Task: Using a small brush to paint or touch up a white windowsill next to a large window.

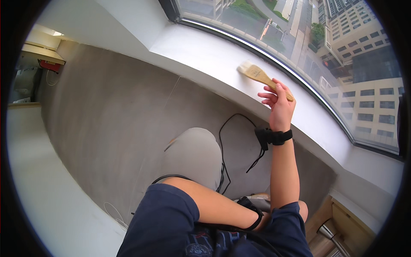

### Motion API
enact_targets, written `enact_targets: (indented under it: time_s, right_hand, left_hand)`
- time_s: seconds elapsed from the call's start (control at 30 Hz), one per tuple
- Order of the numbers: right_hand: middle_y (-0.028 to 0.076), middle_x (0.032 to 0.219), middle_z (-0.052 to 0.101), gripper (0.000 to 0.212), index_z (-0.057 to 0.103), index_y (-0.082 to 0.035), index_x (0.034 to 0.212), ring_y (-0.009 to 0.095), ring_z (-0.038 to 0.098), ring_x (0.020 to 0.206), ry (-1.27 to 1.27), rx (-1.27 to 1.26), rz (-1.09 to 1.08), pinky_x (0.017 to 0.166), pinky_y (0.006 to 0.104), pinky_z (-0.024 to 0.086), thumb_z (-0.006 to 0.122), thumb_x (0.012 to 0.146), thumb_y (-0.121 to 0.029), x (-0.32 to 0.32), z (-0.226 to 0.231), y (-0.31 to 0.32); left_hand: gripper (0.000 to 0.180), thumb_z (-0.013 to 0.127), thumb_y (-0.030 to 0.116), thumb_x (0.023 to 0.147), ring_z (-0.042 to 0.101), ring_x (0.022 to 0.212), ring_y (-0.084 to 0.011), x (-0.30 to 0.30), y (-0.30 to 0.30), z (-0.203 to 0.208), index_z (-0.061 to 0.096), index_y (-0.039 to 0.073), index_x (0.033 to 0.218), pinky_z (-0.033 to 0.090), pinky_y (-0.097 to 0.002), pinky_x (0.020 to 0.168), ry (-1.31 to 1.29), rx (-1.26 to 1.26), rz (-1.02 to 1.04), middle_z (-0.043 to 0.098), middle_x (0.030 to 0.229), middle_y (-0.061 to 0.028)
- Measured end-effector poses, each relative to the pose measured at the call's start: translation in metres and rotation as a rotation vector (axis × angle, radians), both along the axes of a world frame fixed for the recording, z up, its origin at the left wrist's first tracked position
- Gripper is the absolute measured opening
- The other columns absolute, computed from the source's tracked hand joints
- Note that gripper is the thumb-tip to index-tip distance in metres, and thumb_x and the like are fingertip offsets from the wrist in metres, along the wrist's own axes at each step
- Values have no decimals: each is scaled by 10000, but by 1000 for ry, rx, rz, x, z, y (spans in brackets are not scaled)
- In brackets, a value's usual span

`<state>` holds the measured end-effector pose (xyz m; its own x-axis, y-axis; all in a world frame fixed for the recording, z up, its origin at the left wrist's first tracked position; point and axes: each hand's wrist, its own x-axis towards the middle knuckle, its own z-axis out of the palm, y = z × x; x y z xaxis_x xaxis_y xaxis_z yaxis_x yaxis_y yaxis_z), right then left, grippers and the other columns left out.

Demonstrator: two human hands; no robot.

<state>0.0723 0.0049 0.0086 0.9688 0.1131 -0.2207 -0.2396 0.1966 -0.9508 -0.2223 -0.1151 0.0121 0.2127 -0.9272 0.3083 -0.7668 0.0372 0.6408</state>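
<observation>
- Here's the right hand (pixel 280 105) in the upper right of the frame, gripping a flat, pale wooden brush (pixel 261 76) with short white bristles (pixel 245 67), the handle pinched between thumb and forefinger near its end, the other fingers loose and half spread.
- And the brush itself: head toward the upper centre, over the glossy white windowsill (pixel 205 53) that slants down to the right; bristles at or just above the surface, can't tell which.
- That light pinch suits soft strokes, I'd say; for firmer pressure, choke up nearer the head and bring those loose fingers in behind the handle.
- Best line, in my judgement: follow the sill's length, bristle edge flat, tips bending only slightly, wood kept off the black window frame (pixel 172 10).
- Watch the thin black cable (pixel 220 132) looping at centre, below the sill; keep the wrist strap (pixel 275 137) clear of it.
- Left forearm (pixel 214 203) crosses the lower centre; its hand is hidden, so no telling its state.
</observation>
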Motion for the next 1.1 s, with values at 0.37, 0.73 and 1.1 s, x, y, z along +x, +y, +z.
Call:
enact_targets:
  time_s: [0.37,0.73,1.1]
  right_hand:
    - [128,872,734,337,686,35,1210,207,749,711,35,-295,82,604,270,561,557,1054,-234,34,34,-152]
    - [103,871,740,311,685,22,1209,177,746,715,88,-337,-177,565,259,561,571,1053,-221,34,27,-327]
    - [122,891,718,288,670,21,1215,212,741,709,-17,-399,-640,570,286,568,573,1049,-193,13,13,-372]
  left_hand:
    - [158,677,238,804,737,733,-321,25,35,28,757,105,772,558,-460,614,6,82,-235,744,754,-74]
    - [101,712,212,765,735,710,-264,26,42,32,730,117,792,523,-401,596,-53,96,-187,717,703,-38]
    - [87,670,206,831,734,744,-224,41,49,35,640,124,840,507,-343,726,-22,129,-311,692,693,-24]
